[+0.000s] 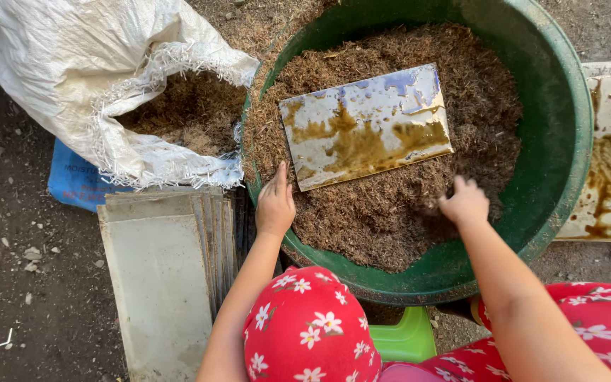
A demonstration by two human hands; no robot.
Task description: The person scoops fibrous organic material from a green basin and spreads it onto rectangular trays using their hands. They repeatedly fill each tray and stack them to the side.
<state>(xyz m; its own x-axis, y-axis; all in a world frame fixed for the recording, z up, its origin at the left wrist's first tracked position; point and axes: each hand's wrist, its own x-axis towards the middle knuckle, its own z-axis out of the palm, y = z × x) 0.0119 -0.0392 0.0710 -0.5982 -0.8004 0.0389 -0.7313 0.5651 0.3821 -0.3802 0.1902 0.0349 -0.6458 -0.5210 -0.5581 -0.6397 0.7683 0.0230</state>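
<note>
Glossy tile [365, 127], fibrous brown husk [383, 212], round green basin [560, 141]

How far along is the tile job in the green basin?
Done: one smeared tile lies on the brown fibre in the basin. In hand: left hand at the tile's corner, right hand digging into fibre. Left: the stack of tiles beside it.

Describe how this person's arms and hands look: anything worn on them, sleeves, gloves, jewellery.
Both arms are bare from as far up as the view shows down to the fingers: no sleeves reach the forearms. The left hand and right hand wear no gloves, and no rings, bracelets or watch show. The only clothing in view is red fabric with white flowers over the knees below the arms.
</note>
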